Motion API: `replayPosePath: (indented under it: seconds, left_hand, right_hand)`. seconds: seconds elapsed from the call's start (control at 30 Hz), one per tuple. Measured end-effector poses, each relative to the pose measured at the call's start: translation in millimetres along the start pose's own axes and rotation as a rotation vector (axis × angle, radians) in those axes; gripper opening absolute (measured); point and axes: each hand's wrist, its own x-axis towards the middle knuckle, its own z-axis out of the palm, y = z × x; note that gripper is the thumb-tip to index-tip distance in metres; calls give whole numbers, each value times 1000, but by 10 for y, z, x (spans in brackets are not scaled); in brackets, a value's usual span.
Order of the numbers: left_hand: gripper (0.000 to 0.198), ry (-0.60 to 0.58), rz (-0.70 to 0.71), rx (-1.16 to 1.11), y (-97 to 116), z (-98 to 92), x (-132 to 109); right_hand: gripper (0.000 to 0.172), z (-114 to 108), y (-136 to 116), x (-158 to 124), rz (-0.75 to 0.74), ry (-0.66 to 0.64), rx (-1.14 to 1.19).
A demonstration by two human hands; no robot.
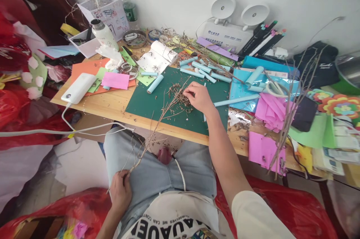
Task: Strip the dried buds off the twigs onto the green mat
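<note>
A thin dry branch (160, 119) slants up from my lap over the front edge of the table. My left hand (120, 189), resting by my thigh, is closed around its thick lower end. My right hand (199, 97) is over the green cutting mat (140, 100), its thumb and fingers pinched together right by the branch's upper twigs. What lies between those fingertips is too small to make out. Below and around them is a heap of crumbled dry leaves (184, 101). Light blue paper tubes (155, 83) lie behind and beside the heap.
More bare branches (287, 130) lean over the table's right side, near pink crepe paper (271, 111) and scissors (277, 88). A white power bank (78, 88) with a cable sits at the left edge. Behind stand a white bottle (104, 34) and an emergency light (225, 36).
</note>
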Motion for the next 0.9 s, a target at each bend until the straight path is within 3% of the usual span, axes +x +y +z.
replayPosePath:
  seconds: [0.13, 0.27, 0.4, 0.73, 0.9]
  left_hand:
    - [10, 3, -8, 3, 5, -5, 2]
    - [10, -7, 2, 4, 17, -8, 16]
    - [10, -9, 9, -6, 17, -8, 28]
    - [10, 9, 40, -8, 25, 5, 40]
    - [11, 3, 13, -2, 8, 10, 26]
  right_hand:
    - [21, -23, 14, 4, 57, 50, 37]
    - [33, 33, -10, 30, 100, 81, 189]
    - [25, 86, -11, 63, 127, 80, 284]
    - [19, 225, -3, 65, -4, 199, -47]
    - [20, 195, 0, 54, -57, 129, -52]
